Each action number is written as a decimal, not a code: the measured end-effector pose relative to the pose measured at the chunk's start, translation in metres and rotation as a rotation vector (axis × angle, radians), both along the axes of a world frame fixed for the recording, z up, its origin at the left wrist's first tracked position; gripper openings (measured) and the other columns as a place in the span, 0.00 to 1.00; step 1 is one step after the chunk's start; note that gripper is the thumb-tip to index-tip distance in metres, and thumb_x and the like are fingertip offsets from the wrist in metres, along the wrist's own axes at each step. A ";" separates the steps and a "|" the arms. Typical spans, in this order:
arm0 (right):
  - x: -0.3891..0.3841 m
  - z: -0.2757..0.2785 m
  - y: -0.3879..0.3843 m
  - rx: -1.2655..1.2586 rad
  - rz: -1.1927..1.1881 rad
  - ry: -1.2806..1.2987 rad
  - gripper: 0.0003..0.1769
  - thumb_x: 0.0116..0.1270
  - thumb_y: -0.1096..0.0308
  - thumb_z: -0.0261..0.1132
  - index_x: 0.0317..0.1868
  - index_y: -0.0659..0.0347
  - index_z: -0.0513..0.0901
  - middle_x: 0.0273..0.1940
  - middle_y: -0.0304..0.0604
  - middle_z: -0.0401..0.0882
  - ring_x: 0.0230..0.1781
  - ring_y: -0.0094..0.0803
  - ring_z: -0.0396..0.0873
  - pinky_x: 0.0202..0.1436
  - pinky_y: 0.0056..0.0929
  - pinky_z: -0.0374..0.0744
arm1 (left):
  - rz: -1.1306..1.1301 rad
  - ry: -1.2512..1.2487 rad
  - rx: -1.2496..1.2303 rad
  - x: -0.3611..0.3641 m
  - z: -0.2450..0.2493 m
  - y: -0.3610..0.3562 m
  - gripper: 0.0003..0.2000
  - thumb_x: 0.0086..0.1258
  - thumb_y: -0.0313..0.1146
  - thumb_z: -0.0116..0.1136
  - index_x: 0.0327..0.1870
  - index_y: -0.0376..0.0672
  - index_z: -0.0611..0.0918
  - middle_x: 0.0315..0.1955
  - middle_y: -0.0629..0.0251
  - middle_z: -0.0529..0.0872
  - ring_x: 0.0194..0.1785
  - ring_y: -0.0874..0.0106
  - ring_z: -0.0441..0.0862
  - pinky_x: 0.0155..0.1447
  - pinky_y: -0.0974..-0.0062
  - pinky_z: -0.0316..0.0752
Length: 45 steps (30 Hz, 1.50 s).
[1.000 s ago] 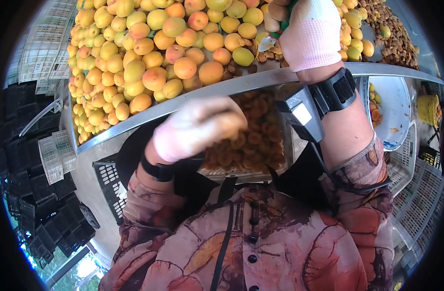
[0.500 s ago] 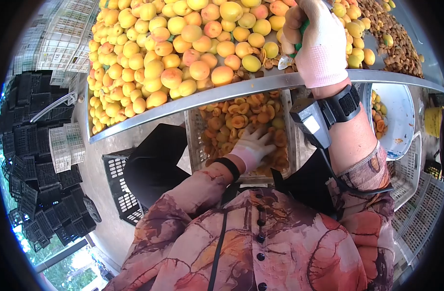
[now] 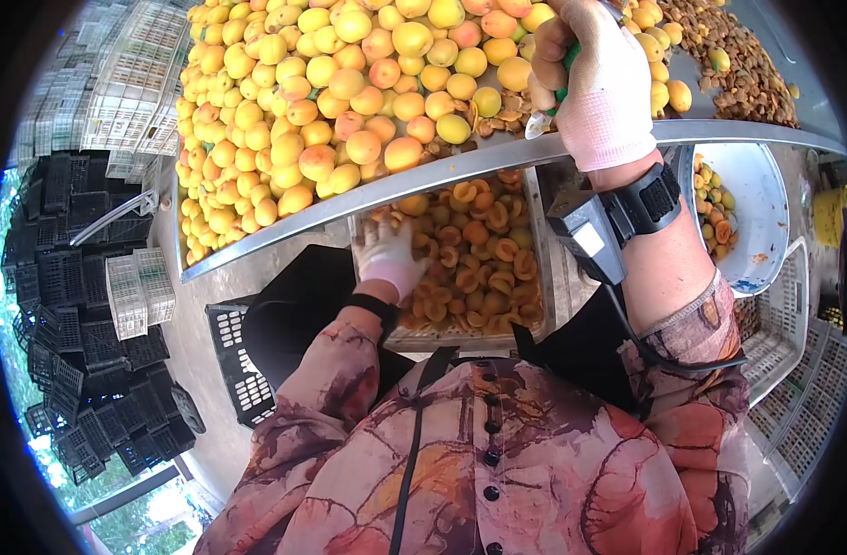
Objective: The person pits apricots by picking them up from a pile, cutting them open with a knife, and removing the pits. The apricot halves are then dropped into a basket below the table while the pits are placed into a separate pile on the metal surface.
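My left hand (image 3: 386, 261), in a white and pink glove, rests at the left side of a crate (image 3: 545, 254) below the table edge. Its fingers are spread over the halved apricots (image 3: 483, 254) and grip nothing I can see. Above the table's front edge, my gloved right hand (image 3: 606, 88) is closed around a small knife (image 3: 537, 124); a bit of green handle and a short blade show. Whole yellow-orange apricots (image 3: 349, 83) are piled on the metal table (image 3: 423, 190) left of that hand, with a few more on its right.
Brown apricot pits (image 3: 733, 79) lie heaped at the table's right. A white basin (image 3: 761, 227) holding some fruit stands below, near a yellow bucket (image 3: 828, 217). Black crates (image 3: 81, 314) and pale crates (image 3: 132, 83) are stacked at left. A black crate (image 3: 243, 356) sits beside my leg.
My left hand has moved left and slightly up, from the crate's middle to its left side. My right hand still holds the knife near the table edge. The view has shifted slightly.
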State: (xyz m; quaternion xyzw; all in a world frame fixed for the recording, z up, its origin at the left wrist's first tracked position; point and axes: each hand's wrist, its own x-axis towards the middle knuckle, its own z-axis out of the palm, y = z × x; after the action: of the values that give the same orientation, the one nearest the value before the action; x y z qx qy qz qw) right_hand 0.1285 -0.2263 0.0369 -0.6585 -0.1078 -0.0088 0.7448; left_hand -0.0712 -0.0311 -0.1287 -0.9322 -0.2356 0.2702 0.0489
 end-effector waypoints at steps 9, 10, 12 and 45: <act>-0.006 0.008 -0.008 0.033 0.021 0.022 0.23 0.77 0.57 0.53 0.24 0.60 0.77 0.15 0.36 0.74 0.14 0.25 0.71 0.22 0.26 0.69 | -0.509 0.274 -0.565 -0.028 -0.012 -0.059 0.25 0.61 0.47 0.64 0.61 0.59 0.82 0.64 0.54 0.75 0.65 0.51 0.73 0.66 0.56 0.72; -0.004 0.006 -0.008 0.024 0.018 0.032 0.23 0.77 0.57 0.53 0.23 0.60 0.77 0.15 0.37 0.74 0.14 0.26 0.71 0.22 0.26 0.69 | -0.464 0.325 -0.505 -0.034 -0.013 -0.049 0.24 0.62 0.48 0.63 0.60 0.59 0.83 0.64 0.56 0.75 0.66 0.51 0.72 0.67 0.56 0.71; 0.002 -0.002 -0.011 0.059 0.050 0.037 0.19 0.76 0.61 0.55 0.28 0.63 0.81 0.16 0.37 0.75 0.16 0.24 0.73 0.23 0.24 0.70 | -0.367 0.465 -0.404 -0.041 -0.009 -0.032 0.22 0.64 0.50 0.61 0.59 0.54 0.84 0.62 0.55 0.79 0.65 0.53 0.75 0.66 0.57 0.73; -0.003 -0.047 0.024 0.045 0.568 0.102 0.12 0.69 0.73 0.58 0.51 0.68 0.74 0.38 0.38 0.78 0.38 0.21 0.75 0.45 0.22 0.76 | 0.259 -0.918 -1.140 0.099 0.192 0.039 0.20 0.77 0.36 0.54 0.64 0.34 0.74 0.52 0.55 0.82 0.52 0.67 0.82 0.54 0.70 0.78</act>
State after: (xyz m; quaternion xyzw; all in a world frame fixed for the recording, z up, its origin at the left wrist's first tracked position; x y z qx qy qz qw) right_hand 0.1257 -0.2019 -0.0101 -0.5846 -0.2502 0.2308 0.7364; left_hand 0.0280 0.0082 0.0632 -0.7969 -0.1635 -0.0625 -0.5782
